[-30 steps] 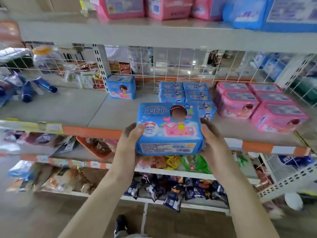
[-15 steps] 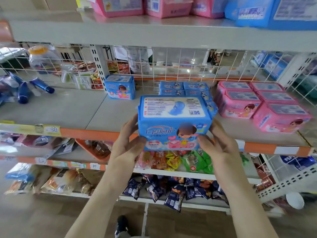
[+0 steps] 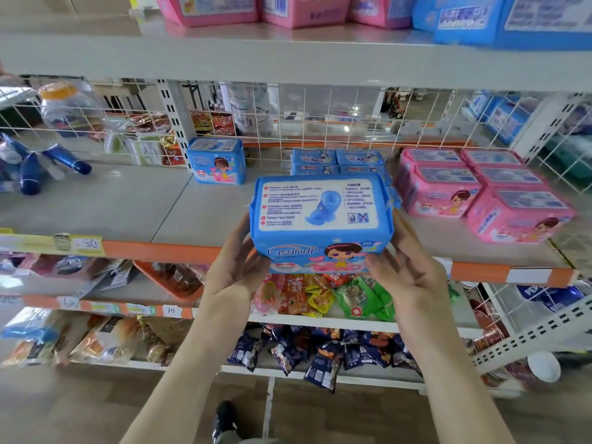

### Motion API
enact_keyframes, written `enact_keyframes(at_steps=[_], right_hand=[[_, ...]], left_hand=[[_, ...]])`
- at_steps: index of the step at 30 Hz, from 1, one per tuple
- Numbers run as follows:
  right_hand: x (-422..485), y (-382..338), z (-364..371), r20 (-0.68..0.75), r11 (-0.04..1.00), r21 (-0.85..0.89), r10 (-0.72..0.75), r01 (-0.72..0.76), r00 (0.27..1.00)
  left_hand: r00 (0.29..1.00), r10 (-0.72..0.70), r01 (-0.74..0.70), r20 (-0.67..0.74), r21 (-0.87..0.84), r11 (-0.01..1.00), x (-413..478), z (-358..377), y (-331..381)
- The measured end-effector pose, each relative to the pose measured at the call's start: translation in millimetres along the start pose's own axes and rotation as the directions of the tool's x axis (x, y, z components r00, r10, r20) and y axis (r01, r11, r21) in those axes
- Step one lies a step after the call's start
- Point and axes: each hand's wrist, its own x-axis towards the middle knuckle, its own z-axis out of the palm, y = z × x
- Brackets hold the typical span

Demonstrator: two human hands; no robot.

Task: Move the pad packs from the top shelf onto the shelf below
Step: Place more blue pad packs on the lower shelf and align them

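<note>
A: Which step are we on?
B: Placing, I'd say. Blue pad pack [image 3: 320, 219] is up at the front lip of the shelf below [image 3: 128, 203], printed back facing up. Doesn't look set down yet.
A: Grip?
B: Left hand [image 3: 235, 277] is curled round the left end, thumb on the front face. Right hand [image 3: 407, 274] does the same on the right end. Nothing else is held.
A: Where's it go?
B: Prob. in front of the blue stack [image 3: 336, 160], just behind it at 12 o'clock. Pink packs [image 3: 480, 193] sit at 2, lone blue pack [image 3: 217, 161] at 10.
A: Next move needs?
B: Push fwd & lower flat, square to the stack, then release both ends. Top shelf [image 3: 288, 59] at 12 holds waiting packs [image 3: 301, 11], so a reach up follows.
</note>
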Motion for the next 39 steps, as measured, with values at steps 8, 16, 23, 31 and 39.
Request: enact_keyframes(at_steps=[8,16,23,31,39], right_hand=[[-5.2,3.3,6.5,0.003,1.000,-0.029,-0.010,0.010,1.000],[-6.2,11.2,5.1,-0.040,0.998,-0.012,0.058,-0.059,0.997],[-8.5,15.7,2.7,-0.102,0.992,0.078,0.107,-0.099,0.989],[-12.1,18.6,-6.2,-0.040,0.994,-0.037,0.103,-0.105,0.994],[-14.0,10.7,-1.2,-0.065,0.993,-0.088,0.074,-0.080,0.995]], left_hand=[[1.000,-0.010,0.010,-0.012,0.008,1.000,-11.4,-8.4,0.1],[0.990,-0.085,0.089,-0.111,0.030,0.996,-15.7,-13.7,7.5],[0.941,-0.275,0.264,-0.199,-0.077,0.961,-16.6,-10.1,7.7],[0.973,-0.226,0.221,-0.049,-0.094,0.971,-24.1,-22.6,10.7],[0.994,-0.089,0.095,-0.067,0.089,0.991,-30.4,-23.7,12.6]])
